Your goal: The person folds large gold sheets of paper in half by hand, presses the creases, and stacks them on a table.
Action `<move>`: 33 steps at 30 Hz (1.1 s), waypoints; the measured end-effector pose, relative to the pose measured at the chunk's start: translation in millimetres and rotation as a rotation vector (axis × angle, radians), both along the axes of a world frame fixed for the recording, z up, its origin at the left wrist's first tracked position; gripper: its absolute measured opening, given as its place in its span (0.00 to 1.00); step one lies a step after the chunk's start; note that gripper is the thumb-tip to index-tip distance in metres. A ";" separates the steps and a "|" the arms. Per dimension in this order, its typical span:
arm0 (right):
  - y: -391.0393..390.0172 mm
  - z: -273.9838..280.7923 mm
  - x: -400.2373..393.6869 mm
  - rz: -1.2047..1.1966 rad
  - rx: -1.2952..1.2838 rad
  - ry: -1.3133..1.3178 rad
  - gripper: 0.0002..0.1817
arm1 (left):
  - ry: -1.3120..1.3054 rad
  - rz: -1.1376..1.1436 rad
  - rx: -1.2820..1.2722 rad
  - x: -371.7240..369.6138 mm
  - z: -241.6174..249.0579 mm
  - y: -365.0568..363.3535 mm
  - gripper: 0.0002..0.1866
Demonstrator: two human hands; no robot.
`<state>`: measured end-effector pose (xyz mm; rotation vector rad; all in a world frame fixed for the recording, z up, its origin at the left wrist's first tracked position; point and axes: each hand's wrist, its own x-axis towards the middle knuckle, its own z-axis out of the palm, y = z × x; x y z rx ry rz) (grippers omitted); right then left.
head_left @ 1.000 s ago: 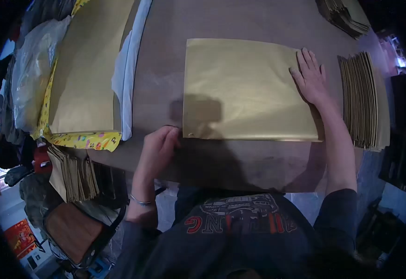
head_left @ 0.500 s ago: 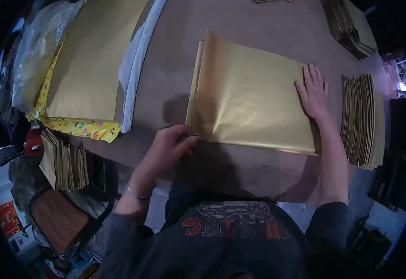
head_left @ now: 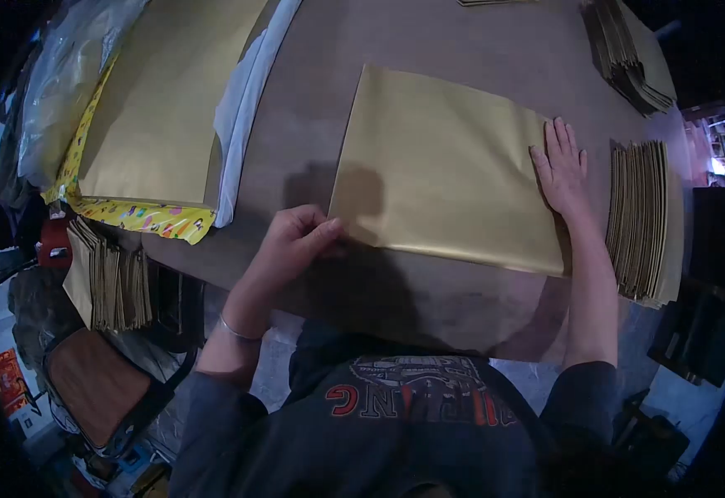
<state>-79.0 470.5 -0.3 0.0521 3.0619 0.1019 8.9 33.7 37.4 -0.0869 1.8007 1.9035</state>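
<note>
A large rectangular sheet of smooth gold paper (head_left: 445, 170) lies flat on the brown matte surface (head_left: 313, 100), its sheen catching soft light and faint creases showing across its middle. The left hand (head_left: 296, 242) sits at the sheet's near left corner, fingers curled with the thumb stretched toward the paper's edge; whether the grip actually pinches the corner cannot be told from here. A thin metal bracelet (head_left: 234, 329) rings that wrist. The right hand (head_left: 563, 166) lies palm down with fingers spread and straight on the sheet's right edge, its grip released, pressing the paper flat.

Just beside the right hand, a fanned row of folded dull-gold paper pieces (head_left: 645, 220) stands on edge in ribbed layers. A second such pile (head_left: 628, 50) lies at the far right corner. To the left, well apart from the sheet, a broad stack of gold sheets (head_left: 163, 108) rests on yellow patterned wrapping paper (head_left: 142, 217), with a white sheet (head_left: 246, 100) along its right side. Below the surface's left edge, another bundle of folded pieces (head_left: 109, 282) sits near a brown seat (head_left: 101, 386).
</note>
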 end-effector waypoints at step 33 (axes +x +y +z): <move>1.3 -2.3 0.9 0.023 -0.005 0.050 0.37 | 1.086 -0.476 -1.321 -169.4 -29.2 54.8 0.38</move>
